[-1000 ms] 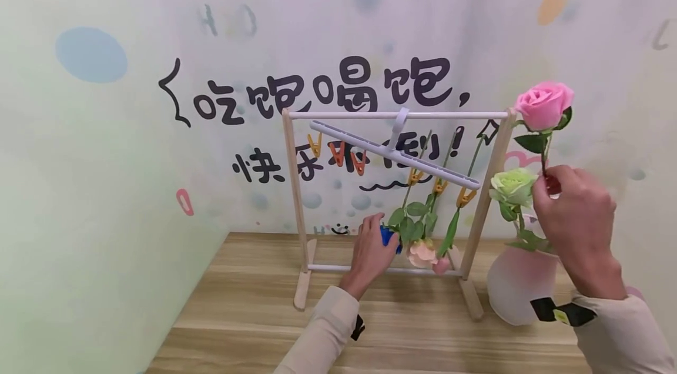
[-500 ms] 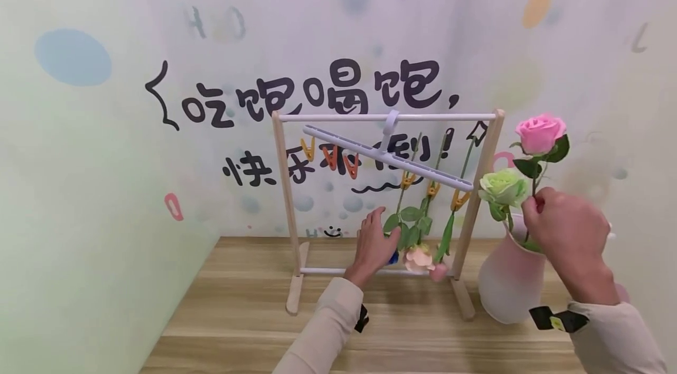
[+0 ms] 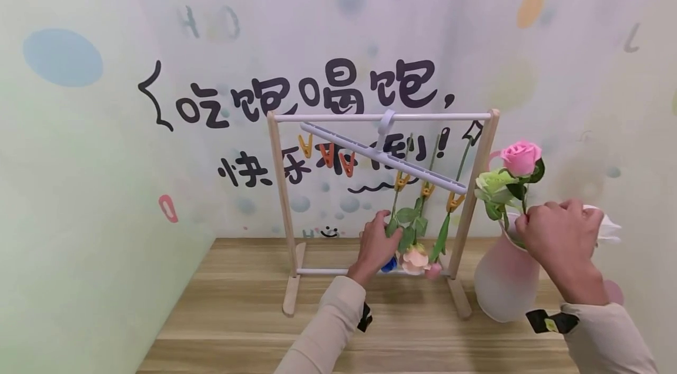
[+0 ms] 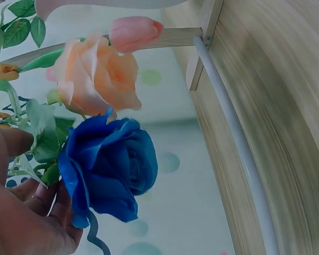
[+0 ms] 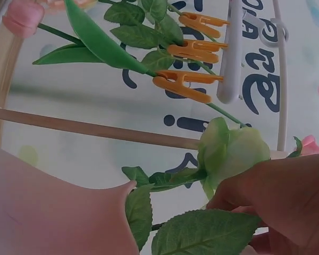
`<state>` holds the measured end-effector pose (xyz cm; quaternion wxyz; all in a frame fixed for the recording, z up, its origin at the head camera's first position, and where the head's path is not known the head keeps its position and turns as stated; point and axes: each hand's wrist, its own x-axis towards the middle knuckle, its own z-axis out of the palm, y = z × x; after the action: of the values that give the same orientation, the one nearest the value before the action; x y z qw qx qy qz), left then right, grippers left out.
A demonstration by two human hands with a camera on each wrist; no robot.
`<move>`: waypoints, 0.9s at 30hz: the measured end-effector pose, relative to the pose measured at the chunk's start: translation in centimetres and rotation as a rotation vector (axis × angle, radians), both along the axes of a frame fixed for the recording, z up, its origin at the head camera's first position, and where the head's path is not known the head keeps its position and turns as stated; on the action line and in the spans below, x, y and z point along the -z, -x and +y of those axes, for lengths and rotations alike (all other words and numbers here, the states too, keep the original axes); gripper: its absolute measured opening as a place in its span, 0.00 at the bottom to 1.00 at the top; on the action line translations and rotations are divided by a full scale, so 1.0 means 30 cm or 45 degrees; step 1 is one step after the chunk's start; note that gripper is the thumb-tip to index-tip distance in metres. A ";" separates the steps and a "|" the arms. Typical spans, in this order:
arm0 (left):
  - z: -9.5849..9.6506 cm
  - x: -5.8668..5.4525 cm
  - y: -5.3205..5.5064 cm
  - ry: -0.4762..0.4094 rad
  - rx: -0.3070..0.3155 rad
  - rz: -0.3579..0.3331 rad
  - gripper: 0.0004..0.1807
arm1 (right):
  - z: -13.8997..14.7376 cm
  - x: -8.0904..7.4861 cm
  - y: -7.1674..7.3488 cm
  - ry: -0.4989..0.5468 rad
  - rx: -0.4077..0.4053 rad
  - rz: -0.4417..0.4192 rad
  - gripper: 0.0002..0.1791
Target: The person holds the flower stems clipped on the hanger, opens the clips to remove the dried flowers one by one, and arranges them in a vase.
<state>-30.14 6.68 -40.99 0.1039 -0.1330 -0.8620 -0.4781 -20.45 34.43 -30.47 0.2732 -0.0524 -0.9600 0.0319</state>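
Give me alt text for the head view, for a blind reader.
The right hand holds a pink rose by its stem at a vase. The left hand is by a blue rose, one of three flowers hanging head-down from a tilted hanger.

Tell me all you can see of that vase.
The vase is pale below, blushing pink toward the top, with a rounded belly, narrower neck and smooth, matte-looking surface. It stands upright on the wooden table, right of the rack. A green rose leans from its mouth, which the right hand partly hides.
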 end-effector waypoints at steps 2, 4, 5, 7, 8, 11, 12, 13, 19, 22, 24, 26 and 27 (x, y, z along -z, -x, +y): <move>-0.004 0.000 -0.003 0.015 0.013 0.004 0.24 | 0.008 0.000 0.000 0.001 -0.002 -0.015 0.19; -0.010 0.001 -0.007 0.020 0.033 0.015 0.20 | 0.014 -0.001 0.000 0.014 -0.002 -0.024 0.19; -0.011 0.003 -0.008 0.018 0.042 0.017 0.19 | 0.018 -0.002 0.000 0.022 0.000 -0.026 0.19; -0.014 0.005 -0.010 0.006 0.058 0.025 0.15 | 0.023 -0.006 0.000 0.037 0.004 -0.019 0.18; -0.015 0.006 -0.011 0.003 0.060 0.034 0.14 | 0.023 -0.007 -0.001 0.046 0.007 -0.012 0.17; -0.016 0.008 -0.013 0.007 0.053 0.049 0.11 | 0.023 -0.008 -0.003 0.098 0.005 0.001 0.17; -0.017 0.007 -0.015 0.011 0.051 0.056 0.11 | 0.021 -0.009 -0.004 0.115 0.003 0.008 0.20; -0.018 0.006 -0.016 0.016 0.048 0.060 0.11 | 0.018 -0.011 -0.006 0.134 0.001 0.009 0.25; -0.028 -0.005 -0.025 0.049 0.042 0.072 0.09 | -0.014 -0.028 -0.015 0.136 -0.029 0.020 0.45; -0.030 -0.007 -0.029 0.067 0.040 0.072 0.09 | -0.035 -0.033 -0.018 0.104 -0.046 0.003 0.47; -0.031 -0.008 -0.032 0.070 0.038 0.078 0.10 | -0.051 -0.036 -0.018 0.089 -0.057 0.004 0.47; -0.031 -0.008 -0.033 0.074 0.038 0.085 0.13 | -0.069 -0.037 -0.018 0.078 -0.065 0.013 0.47; -0.031 -0.008 -0.034 0.078 0.036 0.090 0.15 | -0.079 -0.038 -0.018 0.076 -0.069 0.026 0.47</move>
<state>-29.12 5.74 -40.74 0.1234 -0.1652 -0.8700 -0.4479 -19.92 32.05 -29.34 0.2802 -0.0340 -0.9569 0.0686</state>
